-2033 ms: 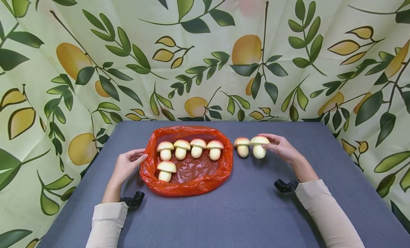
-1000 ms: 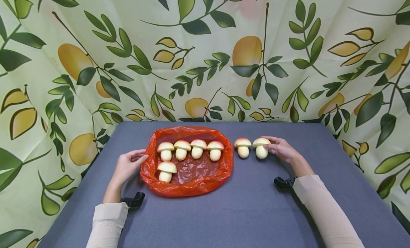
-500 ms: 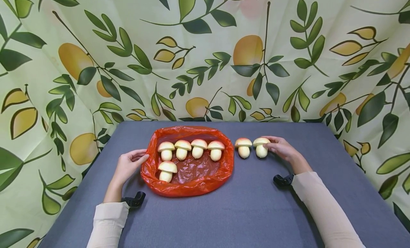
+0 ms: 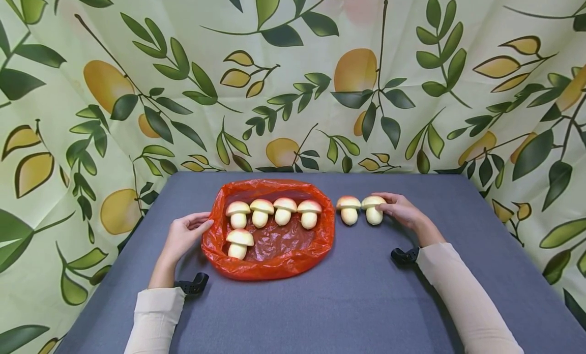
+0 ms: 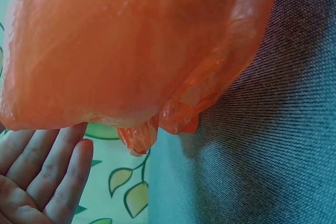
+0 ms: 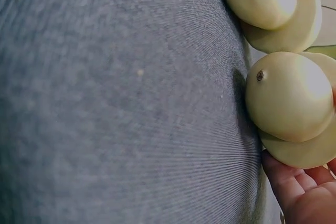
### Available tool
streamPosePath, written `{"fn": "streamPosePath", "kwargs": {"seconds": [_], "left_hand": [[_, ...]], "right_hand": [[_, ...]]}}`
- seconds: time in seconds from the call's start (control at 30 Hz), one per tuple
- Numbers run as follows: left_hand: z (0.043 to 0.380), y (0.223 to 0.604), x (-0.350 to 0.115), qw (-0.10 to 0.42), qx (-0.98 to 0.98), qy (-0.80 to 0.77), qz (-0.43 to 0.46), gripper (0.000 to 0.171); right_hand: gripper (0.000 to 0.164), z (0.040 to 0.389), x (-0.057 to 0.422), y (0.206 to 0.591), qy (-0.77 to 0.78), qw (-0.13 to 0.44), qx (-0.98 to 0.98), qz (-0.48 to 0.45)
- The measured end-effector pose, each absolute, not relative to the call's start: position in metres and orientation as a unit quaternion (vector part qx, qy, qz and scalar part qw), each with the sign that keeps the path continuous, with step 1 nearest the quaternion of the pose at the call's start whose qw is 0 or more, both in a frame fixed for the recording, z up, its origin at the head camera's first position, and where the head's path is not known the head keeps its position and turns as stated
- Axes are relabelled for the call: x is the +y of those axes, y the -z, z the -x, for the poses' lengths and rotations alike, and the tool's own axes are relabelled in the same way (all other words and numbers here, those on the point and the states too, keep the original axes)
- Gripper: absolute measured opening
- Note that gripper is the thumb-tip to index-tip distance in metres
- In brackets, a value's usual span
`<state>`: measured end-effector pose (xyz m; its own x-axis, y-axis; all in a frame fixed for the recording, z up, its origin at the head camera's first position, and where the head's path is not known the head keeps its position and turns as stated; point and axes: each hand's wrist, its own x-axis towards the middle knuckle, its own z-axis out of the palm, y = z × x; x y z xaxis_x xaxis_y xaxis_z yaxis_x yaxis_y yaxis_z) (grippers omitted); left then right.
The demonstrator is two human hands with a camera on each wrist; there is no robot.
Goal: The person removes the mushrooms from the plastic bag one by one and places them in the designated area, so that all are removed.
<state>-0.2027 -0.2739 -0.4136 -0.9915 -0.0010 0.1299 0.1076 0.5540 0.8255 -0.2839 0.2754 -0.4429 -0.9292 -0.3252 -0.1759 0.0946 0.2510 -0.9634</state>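
Note:
In the head view a red plastic bag (image 4: pixel 274 272) with its rim rolled open lies left of centre. Inside it several cream mushrooms (image 4: pixel 309 214) with reddish-topped caps form a back row, and one more mushroom (image 4: pixel 240 243) lies at the front left. My left hand (image 4: pixel 185 237) touches the bag's left side, its fingers fairly straight in the left wrist view. To the right of the bag my right hand (image 4: pixel 403 211) holds a mushroom (image 4: pixel 373 210) by its cap, thumb in front and fingers behind. Close beside that one lies another mushroom (image 4: pixel 349 210).
A grey-blue cloth (image 4: pixel 293 318) covers the table. Behind and at both sides hangs a curtain (image 4: pixel 293 79) printed with leaves and fruit. Each wrist carries a black camera mount, the left mount (image 4: pixel 194 284) near the bag's front left and the right mount (image 4: pixel 405 256) over the cloth.
Two seconds ago the mushroom in my right hand looked larger and overlapped its neighbour; it then moved slightly right and has stayed almost still. My left hand and the bag have hardly moved.

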Motion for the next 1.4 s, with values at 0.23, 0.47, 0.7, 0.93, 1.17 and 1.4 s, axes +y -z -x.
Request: {"fn": "streamPosePath", "kwargs": {"seconds": [0.23, 0.47, 0.7, 0.93, 1.17, 1.4], "left_hand": [[0.203, 0.413, -0.274, 0.056, -0.880, 0.471, 0.027, 0.036], [0.203, 0.413, -0.274, 0.055, -0.880, 0.471, 0.027, 0.037], [0.203, 0.413, -0.274, 0.059, -0.880, 0.471, 0.031, 0.036], [0.203, 0.413, -0.274, 0.054, -0.881, 0.469, 0.026, 0.037], [0.203, 0.412, -0.274, 0.057, -0.881, 0.469, 0.030, 0.037], [0.202, 0.411, -0.273, 0.064, -0.876, 0.477, 0.036, 0.036]], "right_hand": [[0.066, 0.283, 0.275, 0.444, 0.598, 0.169, 0.780, 0.078], [0.067, 0.282, 0.277, 0.446, 0.588, 0.164, 0.789, 0.075], [0.066, 0.282, 0.276, 0.445, 0.582, 0.155, 0.795, 0.066], [0.068, 0.279, 0.277, 0.442, 0.572, 0.142, 0.806, 0.060], [0.068, 0.277, 0.277, 0.434, 0.572, 0.123, 0.810, 0.048], [0.067, 0.275, 0.280, 0.429, 0.597, 0.095, 0.795, 0.052]]}}
